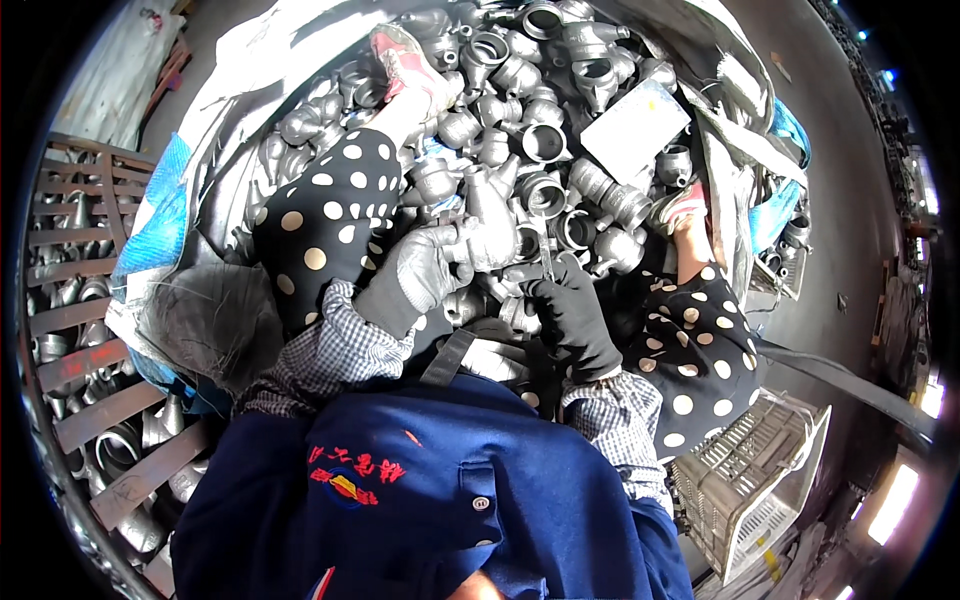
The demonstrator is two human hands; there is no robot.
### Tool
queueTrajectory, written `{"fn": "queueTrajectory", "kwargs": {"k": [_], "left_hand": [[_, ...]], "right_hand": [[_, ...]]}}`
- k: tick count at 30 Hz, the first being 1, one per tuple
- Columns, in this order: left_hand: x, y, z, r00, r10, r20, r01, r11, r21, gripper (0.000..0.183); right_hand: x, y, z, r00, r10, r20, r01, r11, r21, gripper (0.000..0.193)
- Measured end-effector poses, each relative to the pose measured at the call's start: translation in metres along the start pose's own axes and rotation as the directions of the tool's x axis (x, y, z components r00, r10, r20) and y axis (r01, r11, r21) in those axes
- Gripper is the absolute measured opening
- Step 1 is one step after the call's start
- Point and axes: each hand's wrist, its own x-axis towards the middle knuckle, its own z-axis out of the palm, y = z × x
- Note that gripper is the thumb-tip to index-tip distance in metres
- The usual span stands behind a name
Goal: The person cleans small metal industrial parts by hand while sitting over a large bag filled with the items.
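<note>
My left hand, in a grey glove, is closed around the near end of a grey metal casting. The casting is a hollow body with a tapering neck, tilted up and away from me. Beside it, my right hand in a darker glove grips a thin, flat metal tool, which points away from me. What kind of tool it is, I cannot make out. Both hands are above my lap, over a heap of similar grey castings. The fingertips of my left hand are partly hidden behind the casting.
The heap lies in a large white woven sack with blue patches, between my spread legs. On the castings rests a pale rectangular board. A rusty slatted metal crate with more castings stands at left, a plastic basket at lower right.
</note>
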Motion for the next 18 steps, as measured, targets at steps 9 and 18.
{"fn": "queueTrajectory", "kwargs": {"k": [9,18], "left_hand": [[-0.003,-0.004,0.004,0.955,0.068,0.29,-0.174,0.918,0.357,0.046],[-0.008,-0.018,-0.002,0.888,0.217,0.406,-0.447,0.615,0.65,0.033]], "right_hand": [[0.002,0.006,-0.009,0.998,-0.013,0.056,0.01,0.998,0.056,0.025],[0.005,0.011,-0.009,0.992,0.127,0.012,-0.124,0.941,0.316,0.031]]}}
